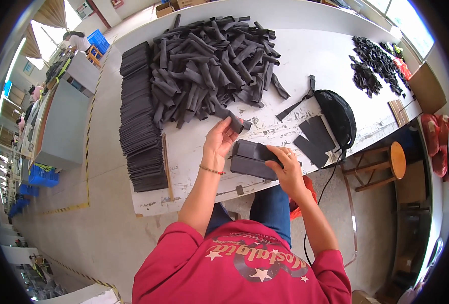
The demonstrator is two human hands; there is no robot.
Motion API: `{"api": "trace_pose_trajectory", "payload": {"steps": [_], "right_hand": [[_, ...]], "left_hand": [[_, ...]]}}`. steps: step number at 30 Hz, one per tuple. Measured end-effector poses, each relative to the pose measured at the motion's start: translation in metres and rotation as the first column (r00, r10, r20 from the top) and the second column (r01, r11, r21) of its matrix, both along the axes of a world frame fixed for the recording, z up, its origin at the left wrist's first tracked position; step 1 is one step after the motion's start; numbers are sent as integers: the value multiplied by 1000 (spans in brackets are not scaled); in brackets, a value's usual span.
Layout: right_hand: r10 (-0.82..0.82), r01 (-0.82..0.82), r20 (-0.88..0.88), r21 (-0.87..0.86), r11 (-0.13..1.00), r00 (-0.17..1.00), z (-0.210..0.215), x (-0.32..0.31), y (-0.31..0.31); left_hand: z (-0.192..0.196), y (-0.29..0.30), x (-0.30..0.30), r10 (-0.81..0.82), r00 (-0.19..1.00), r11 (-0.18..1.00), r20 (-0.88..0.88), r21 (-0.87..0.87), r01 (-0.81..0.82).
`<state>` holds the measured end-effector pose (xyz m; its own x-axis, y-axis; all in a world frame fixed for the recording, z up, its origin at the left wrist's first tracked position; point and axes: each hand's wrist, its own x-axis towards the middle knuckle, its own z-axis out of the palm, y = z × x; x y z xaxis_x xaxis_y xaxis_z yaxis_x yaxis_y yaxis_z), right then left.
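Observation:
My left hand (223,138) is closed on the near end of a curled dark grey fabric piece (227,115) at the front edge of a large loose heap (204,66) of similar pieces. My right hand (288,170) grips a small stack of flat dark fabric pieces (252,164) by its right end, thumb and fingers against it. This stack lies at the near edge of the white table (204,147). A long row of neatly layered dark pieces (141,121) runs along the table's left side.
To the right lie a black zipped bag (337,119) with a strap (298,101), and flat dark strips (313,141). Small black pieces (374,66) are piled at the far right. A wooden stool (397,161) stands beside the table. A person (77,41) sits at the far left.

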<state>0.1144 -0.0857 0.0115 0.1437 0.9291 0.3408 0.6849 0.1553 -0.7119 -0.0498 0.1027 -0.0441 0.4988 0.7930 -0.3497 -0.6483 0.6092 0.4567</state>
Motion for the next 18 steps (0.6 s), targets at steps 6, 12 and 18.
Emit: {"api": "trace_pose_trajectory", "payload": {"steps": [6, 12, 18], "right_hand": [[-100, 96, 17, 141, 985, 995, 19, -11, 9], [-141, 86, 236, 229, 970, 961, 29, -8, 17], [-165, 72, 367, 252, 965, 915, 33, 2, 16]], "left_hand": [[26, -24, 4, 21, 999, 991, -29, 131, -17], [36, -41, 8, -107, 993, 986, -57, 123, 113], [45, -49, 5, -211, 977, 964, -10, 164, 210]]}}
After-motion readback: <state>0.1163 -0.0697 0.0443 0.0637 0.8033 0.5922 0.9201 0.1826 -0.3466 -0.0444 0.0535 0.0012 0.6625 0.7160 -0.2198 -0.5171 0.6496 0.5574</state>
